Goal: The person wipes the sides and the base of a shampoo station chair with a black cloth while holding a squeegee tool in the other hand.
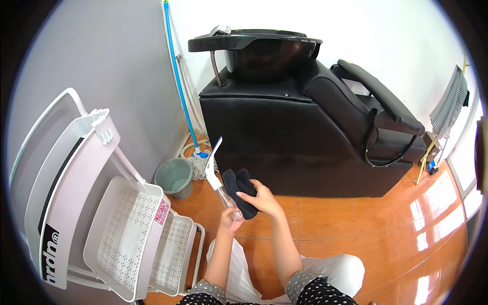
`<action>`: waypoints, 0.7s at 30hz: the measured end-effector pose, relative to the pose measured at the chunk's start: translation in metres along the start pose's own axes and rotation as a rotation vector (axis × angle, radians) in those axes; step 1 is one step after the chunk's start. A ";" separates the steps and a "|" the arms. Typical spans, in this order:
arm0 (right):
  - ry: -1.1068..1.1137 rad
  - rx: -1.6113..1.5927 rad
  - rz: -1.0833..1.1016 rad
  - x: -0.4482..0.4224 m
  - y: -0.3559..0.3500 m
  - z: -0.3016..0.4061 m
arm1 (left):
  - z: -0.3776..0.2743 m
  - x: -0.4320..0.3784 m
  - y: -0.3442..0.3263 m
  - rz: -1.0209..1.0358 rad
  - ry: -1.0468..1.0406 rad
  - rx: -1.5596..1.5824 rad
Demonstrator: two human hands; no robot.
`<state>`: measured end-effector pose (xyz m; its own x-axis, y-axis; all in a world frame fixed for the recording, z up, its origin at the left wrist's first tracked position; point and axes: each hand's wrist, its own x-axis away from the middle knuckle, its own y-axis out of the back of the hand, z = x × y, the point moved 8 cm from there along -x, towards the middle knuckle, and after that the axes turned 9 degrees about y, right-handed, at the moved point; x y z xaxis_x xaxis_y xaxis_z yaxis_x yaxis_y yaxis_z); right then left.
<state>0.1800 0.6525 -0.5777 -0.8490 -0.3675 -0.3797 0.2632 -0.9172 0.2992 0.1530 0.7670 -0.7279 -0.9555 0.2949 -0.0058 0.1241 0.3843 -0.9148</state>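
Observation:
My left hand [231,220] is closed around the lower end of a clear plastic handle or bottle. This belongs to a squeegee-like tool [212,173] with a white head and a dark blue edge, tilted up and to the left. A folded black cloth [240,192] is in my right hand [263,199], its thumb across the front. The cloth lies against the clear part of the tool. Both hands are above my knees, in front of the black base of a salon shampoo chair [274,145].
A white tiered trolley [126,236] stands at the left. Behind it are a grey-green bucket [174,177] and a string mop with a blue handle [179,76] by the wall. The chair carries a black wash basin [270,57]. A striped cloth [450,103] hangs at the right.

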 end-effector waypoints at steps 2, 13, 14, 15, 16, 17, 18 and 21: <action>-0.085 -0.216 0.050 0.000 0.008 -0.001 | -0.001 0.006 0.006 0.028 0.012 0.016; -0.141 -0.232 -0.408 0.014 0.119 -0.050 | 0.005 0.021 -0.031 -0.154 0.050 0.099; -0.090 -0.141 -0.429 0.013 0.120 -0.058 | 0.004 0.022 -0.018 -0.156 0.045 0.098; -0.077 0.040 -0.445 0.012 0.116 -0.061 | 0.001 0.023 0.004 -0.135 0.034 0.059; -0.065 0.228 -0.464 0.012 0.113 -0.060 | 0.001 0.022 0.015 -0.113 0.030 0.023; -0.120 0.270 -0.410 0.013 0.103 -0.043 | 0.001 0.026 0.015 -0.123 0.029 0.027; -0.175 0.423 -0.390 0.015 0.101 -0.026 | 0.003 0.027 0.008 -0.239 0.051 -0.107; -0.215 0.491 -0.250 0.012 0.072 -0.008 | -0.001 0.026 -0.060 -0.251 0.027 -0.296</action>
<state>0.1926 0.5812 -0.5676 -0.9452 -0.0629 -0.3203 -0.1561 -0.7747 0.6128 0.1207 0.7527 -0.6731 -0.9592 0.1805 0.2178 -0.0374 0.6823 -0.7301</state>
